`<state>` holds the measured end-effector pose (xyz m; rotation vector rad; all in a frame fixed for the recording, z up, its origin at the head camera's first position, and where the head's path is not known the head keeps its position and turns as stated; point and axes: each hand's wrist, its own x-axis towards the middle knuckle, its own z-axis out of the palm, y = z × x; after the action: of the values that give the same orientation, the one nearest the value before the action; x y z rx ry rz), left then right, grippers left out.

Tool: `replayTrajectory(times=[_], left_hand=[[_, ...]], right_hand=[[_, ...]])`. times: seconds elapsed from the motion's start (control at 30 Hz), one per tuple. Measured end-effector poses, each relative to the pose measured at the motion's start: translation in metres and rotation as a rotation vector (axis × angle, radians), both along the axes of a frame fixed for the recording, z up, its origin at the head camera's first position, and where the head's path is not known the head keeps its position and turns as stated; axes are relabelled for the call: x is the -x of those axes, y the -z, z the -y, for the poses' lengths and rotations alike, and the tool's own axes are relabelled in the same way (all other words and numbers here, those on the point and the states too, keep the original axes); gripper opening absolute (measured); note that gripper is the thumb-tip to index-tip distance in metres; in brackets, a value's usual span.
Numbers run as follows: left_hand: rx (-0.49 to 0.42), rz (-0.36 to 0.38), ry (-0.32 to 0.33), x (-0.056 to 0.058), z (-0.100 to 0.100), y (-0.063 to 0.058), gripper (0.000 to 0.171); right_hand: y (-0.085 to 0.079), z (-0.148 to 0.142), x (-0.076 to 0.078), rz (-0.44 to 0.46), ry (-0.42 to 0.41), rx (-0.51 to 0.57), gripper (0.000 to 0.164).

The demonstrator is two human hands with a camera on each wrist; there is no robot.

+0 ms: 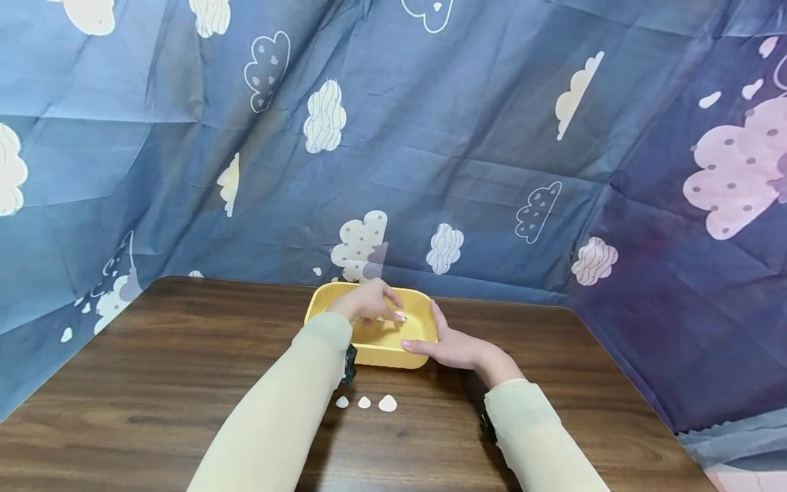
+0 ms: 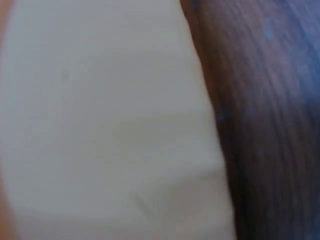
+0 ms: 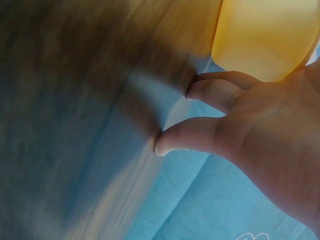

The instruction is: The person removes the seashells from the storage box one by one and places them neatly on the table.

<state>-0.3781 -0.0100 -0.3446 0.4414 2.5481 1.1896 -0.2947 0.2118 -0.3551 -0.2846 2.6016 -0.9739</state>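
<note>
A shiny yellow plastic bin, rectangular with rounded corners, stands upright near the back of the wood-grained counter. Three small white pieces lie in a row before it. The person's left hand dips inside, fingers bent beside another white piece; whether they pinch it cannot be told. The right hand, fingers spread, touches the bin's right end. The left forearm hides part of the bin; a blurred pale sleeve fills most of the left wrist view.
</note>
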Motion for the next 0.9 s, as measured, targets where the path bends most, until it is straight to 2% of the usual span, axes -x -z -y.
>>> replayTrajectory(times=[0.1, 0.2, 0.3, 0.4, 0.53, 0.7, 0.9], left_hand=[[0.035, -0.065, 0.043, 0.0, -0.004, -0.007, 0.025], [0.06, -0.098, 0.052, 0.0, -0.005, -0.011, 0.026], [0.061, -0.064, 0.057, 0.0, -0.003, -0.005, 0.032], [0.064, -0.029, 0.072, 0.0, 0.003, 0.007, 0.039], [0.072, -0.051, 0.14, 0.0, 0.011, 0.018, 0.043], [0.068, -0.078, 0.215, 0.002, 0.013, 0.018, 0.04], [0.108, -0.103, 0.197, 0.004, 0.01, 0.019, 0.037]], right_hand=[[0.002, -0.003, 0.0, 0.009, 0.008, -0.007, 0.129], [0.002, -0.004, 0.0, 0.01, 0.008, -0.01, 0.129], [0.002, -0.001, 0.0, 0.005, 0.007, 0.001, 0.128], [0.003, 0.001, 0.0, 0.003, 0.0, 0.014, 0.128], [0.005, 0.002, -0.001, -0.004, 0.0, 0.016, 0.129], [0.003, 0.001, -0.002, -0.027, -0.002, 0.012, 0.129], [0.001, -0.001, -0.001, -0.02, 0.009, -0.012, 0.129]])
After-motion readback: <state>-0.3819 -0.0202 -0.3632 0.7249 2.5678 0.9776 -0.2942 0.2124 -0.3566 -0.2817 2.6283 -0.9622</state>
